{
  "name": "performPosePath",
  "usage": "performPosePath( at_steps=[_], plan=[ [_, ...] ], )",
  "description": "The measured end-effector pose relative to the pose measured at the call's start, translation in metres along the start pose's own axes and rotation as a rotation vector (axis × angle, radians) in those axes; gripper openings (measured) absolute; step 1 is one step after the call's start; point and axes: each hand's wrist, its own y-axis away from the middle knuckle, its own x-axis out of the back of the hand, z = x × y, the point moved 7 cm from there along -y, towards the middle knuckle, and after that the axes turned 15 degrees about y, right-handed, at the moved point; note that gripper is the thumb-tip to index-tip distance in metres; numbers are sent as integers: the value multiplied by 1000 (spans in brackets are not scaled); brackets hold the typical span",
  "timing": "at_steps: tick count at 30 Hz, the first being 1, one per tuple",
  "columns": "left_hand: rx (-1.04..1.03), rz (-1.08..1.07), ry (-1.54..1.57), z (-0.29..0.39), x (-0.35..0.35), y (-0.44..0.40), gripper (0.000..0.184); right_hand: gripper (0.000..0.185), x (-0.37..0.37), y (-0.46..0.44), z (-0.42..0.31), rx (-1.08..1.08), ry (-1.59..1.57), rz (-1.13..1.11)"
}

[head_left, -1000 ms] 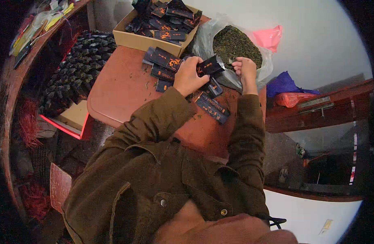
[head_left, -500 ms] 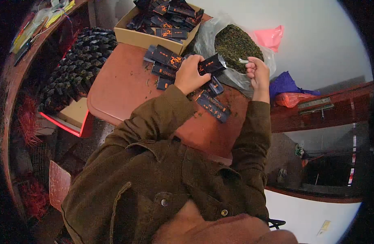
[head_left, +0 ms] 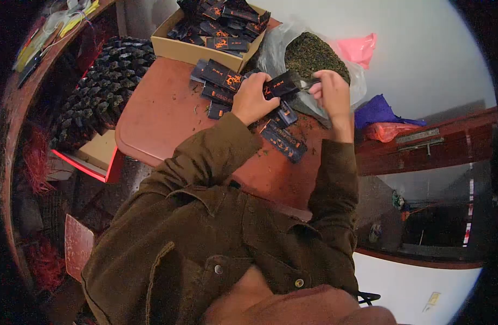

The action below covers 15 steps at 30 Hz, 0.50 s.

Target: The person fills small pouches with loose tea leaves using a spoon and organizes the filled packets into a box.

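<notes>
My left hand (head_left: 253, 100) is closed on a black tea packet (head_left: 280, 84) with orange print, its mouth facing right. In my right hand (head_left: 333, 96) a small pale spoon (head_left: 309, 84) is pinched, its end at the packet's mouth. How far the spoon reaches inside I cannot tell. Just behind both hands, a clear plastic bag (head_left: 270, 51) holds a heap of loose dark green tea leaves (head_left: 314, 54). Several more black packets lie around my left hand, among them a flat packet (head_left: 284, 141) nearer to me.
A cardboard box (head_left: 197, 57) full of black packets stands at the back of the reddish-brown table (head_left: 167, 108). Left of the table, many filled black packets (head_left: 105, 86) are stacked above an open red-edged box (head_left: 97, 157). A pink bag (head_left: 360, 50) lies behind the tea.
My right hand has moved left from above the tea heap, bringing the spoon to the packet's mouth. My left hand stays nearly in place, still holding the packet.
</notes>
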Motion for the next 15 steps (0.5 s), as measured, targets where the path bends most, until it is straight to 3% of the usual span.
performPosePath(
  at_steps=[5,11,12,15],
  plan=[
    [30,-15,10,-1,0,0,43,24,-11,25,-41,286,364,99],
    [26,-15,23,-5,-1,1,46,27,23,22,-40,365,467,233],
    [25,-14,23,-4,-1,1,46,29,30,17,-27,150,413,222],
    [19,-12,26,-3,0,1,45,28,42,4,-7,97,523,269]
  ],
)
